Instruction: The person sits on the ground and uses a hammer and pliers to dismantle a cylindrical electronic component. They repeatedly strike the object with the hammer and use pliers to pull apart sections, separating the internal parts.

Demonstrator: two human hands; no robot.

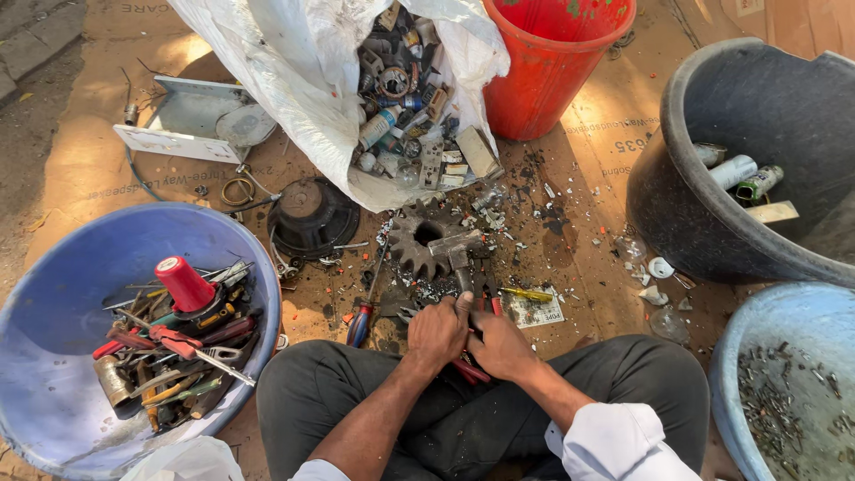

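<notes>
I sit cross-legged on cardboard with both hands close together over my lap. My left hand (436,331) is a fist around the dark shaft of a hammer (457,258). The hammer's metal head lies against a big rusty gear (417,239) just ahead. My right hand (501,347) is closed beside it, touching the left. Red-handled pliers (471,370) stick out from under both hands; which fingers grip them is partly hidden. A yellow-handled screwdriver (527,294) and a blue-and-red one (360,324) lie to either side.
A blue basin (53,312) full of hand tools sits at left. Ahead lie a white sack (294,80) of scrap parts, a red bucket (552,62) and a black round part (312,216). At right stand a black tub (677,205) and a blue tub (739,356) of metal bits.
</notes>
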